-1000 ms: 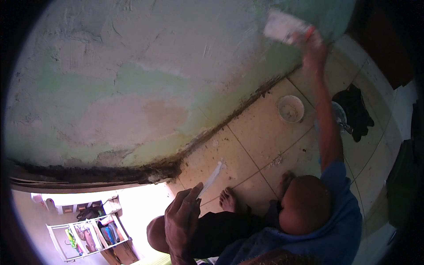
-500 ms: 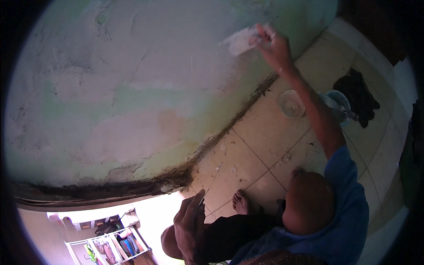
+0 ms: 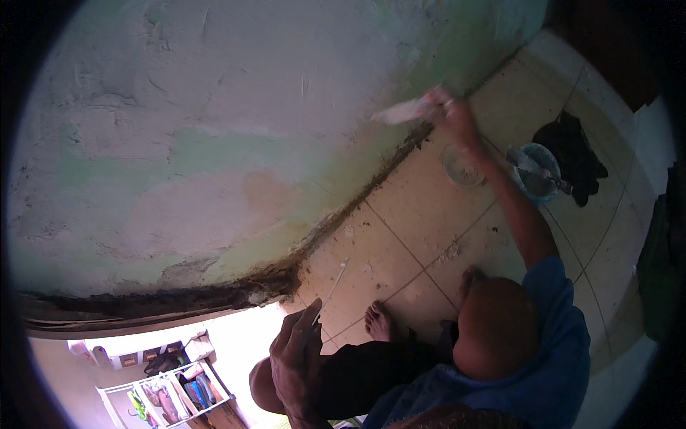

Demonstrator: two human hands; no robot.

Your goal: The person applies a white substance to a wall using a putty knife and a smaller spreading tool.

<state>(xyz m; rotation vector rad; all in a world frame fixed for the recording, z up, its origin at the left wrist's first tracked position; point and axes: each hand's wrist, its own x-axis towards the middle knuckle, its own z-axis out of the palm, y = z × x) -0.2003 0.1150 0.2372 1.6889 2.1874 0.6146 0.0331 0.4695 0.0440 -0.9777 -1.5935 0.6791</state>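
Note:
My right hand [image 3: 451,121] grips a putty knife [image 3: 404,112] whose pale, wide blade lies at the patchy green-and-grey wall [image 3: 300,79]. Motion blurs the blade and fingers. At the lower middle, my left hand [image 3: 296,350] is closed around a thin, straight, light-coloured tool [image 3: 333,286], possibly a blade seen edge-on. Its grip is hidden by the fingers, so its kind is unclear. That hand is by my bent knee. Grey filler covers much of the wall, with rough ridges and bare green patches between.
A round, shallow container [image 3: 463,168] rests on the tiled floor beneath my right forearm. Beside it are a bucket [image 3: 536,175] with a tool across it and a dark cloth [image 3: 570,154]. Crumbs litter the tiles [image 3: 400,236]. A white rack [image 3: 168,397] holding items stands lower left.
My right hand has swept the putty knife down the wall, closer to its bottom edge, and the blade now looks narrower. My left hand keeps its hold. The view has shifted slightly.

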